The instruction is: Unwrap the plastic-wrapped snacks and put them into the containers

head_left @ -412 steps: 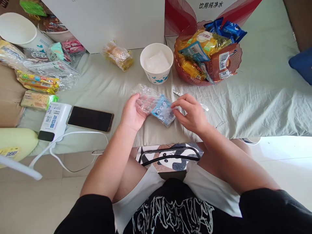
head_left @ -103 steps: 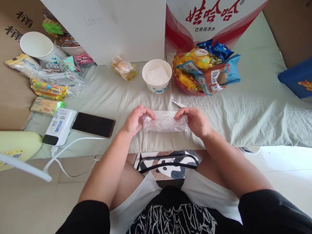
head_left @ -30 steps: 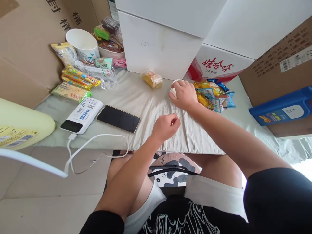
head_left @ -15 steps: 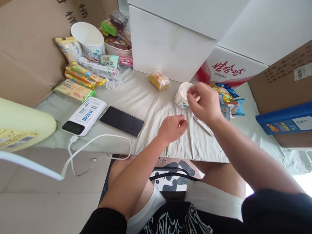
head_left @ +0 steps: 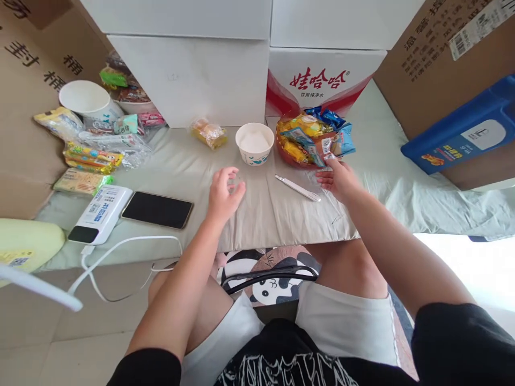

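My left hand (head_left: 226, 194) hovers over the cloth left of centre, fingers loosely curved and thumb apart, holding nothing. Just beyond it stands a small white paper cup (head_left: 255, 145) with a blue print and a white inside. To the right, a reddish bowl (head_left: 286, 153) is heaped with wrapped snacks. My right hand (head_left: 340, 179) is at the bowl's near right side, its thumb by a blue and brown snack packet (head_left: 324, 146), fingers stretched out below; whether it touches the packet is unclear. Between the hands lies a slim white and silver tool (head_left: 298, 188).
A wrapped yellow snack (head_left: 209, 133) sits left of the cup. Farther left are a phone (head_left: 157, 209), a white power bank (head_left: 100, 214) with a cable, several snack packets and a large paper tub (head_left: 90, 102). White boxes (head_left: 189, 80) stand behind; a blue container (head_left: 462, 128) is at right.
My right hand has moved from the paper cup to the snack bowl on the right. My left hand's fingers have loosened. The view has turned to the right.
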A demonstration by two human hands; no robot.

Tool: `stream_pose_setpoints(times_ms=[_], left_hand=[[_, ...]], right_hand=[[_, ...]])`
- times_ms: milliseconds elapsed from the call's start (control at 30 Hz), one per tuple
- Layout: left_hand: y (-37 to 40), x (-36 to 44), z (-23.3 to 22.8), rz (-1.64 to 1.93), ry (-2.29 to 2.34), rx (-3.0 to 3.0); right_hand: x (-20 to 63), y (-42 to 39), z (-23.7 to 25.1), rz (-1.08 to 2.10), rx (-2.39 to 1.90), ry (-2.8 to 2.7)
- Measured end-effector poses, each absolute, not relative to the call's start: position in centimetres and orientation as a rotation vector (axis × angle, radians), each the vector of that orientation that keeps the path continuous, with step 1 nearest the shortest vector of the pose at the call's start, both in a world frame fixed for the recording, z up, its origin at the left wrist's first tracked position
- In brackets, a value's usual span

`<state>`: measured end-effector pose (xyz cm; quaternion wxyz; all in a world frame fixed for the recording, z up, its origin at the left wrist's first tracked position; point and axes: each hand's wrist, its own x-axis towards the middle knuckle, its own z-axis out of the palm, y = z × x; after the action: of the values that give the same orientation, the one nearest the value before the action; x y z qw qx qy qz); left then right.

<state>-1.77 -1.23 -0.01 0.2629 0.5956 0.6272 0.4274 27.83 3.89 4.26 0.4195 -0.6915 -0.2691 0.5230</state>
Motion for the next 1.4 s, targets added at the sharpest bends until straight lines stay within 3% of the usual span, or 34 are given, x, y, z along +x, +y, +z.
stream_pose_setpoints(times_ms=[133, 333, 633, 833, 900, 1133, 1400], left_hand=[[3.0, -0.2, 0.6, 1.111, 1.821, 1.621], [9.4, 4.9, 2.1, 0.923, 1.983, 1.832], [17.4, 20.5, 1.7, 0.787, 1.597, 2.017], [22.2, 31.6, 1.0, 0.903, 1.286, 2.019], [22.3, 31.5, 0.6, 0.95, 1.248, 2.023], [19.5, 23.3, -1.3, 0.613, 1.387, 2.261], [18.8, 23.0, -1.4, 0.52, 1.442, 2.418]], right_hand=[[27.7, 5.6, 4.1, 1.5, -1.627, -0.599], [31.4, 5.8, 4.1, 1.396, -1.652, -0.499], [44.5, -1.4, 4.8, 1.184, -1.784, -0.303], [47.3, -3.1, 4.4, 1.111, -1.799, -0.206], [47.2, -2.5, 3.8, 1.11, -1.754, -0.218], [46.0, 3.4, 2.1, 1.066, -1.624, -0.273], [44.5, 12.7, 3.3, 0.906, -1.654, -0.25]])
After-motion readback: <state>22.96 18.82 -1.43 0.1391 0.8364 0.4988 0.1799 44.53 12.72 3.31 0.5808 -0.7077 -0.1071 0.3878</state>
